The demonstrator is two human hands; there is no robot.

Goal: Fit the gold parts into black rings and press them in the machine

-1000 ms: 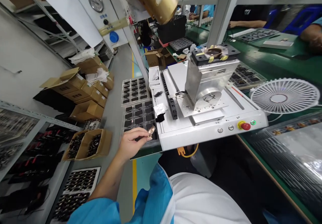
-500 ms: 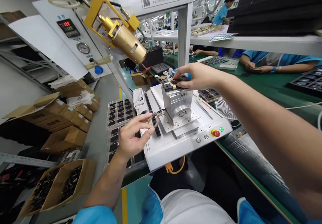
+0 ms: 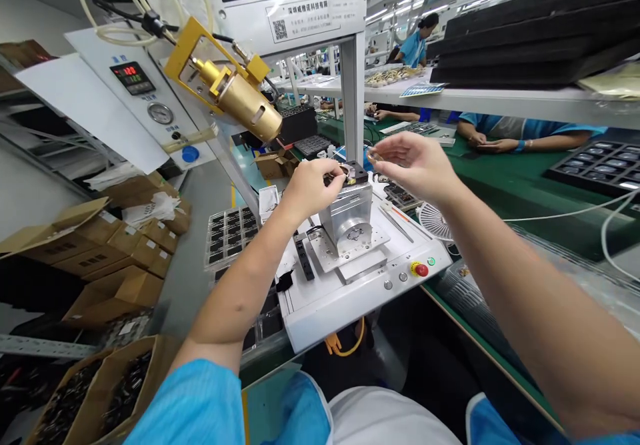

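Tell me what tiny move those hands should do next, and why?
Maybe the left hand should gently settle whatever it's handling: it's at the black top plate of the metal fixture, though its grip is hidden, while the right hand holds a small brownish piece off to the side.

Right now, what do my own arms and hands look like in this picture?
Your left hand and right hand are bare: no gloves, no watch showing at either wrist. The left sleeve is bright blue and ends near the elbow; of the right sleeve, only a blue sliver shows at the bottom edge.
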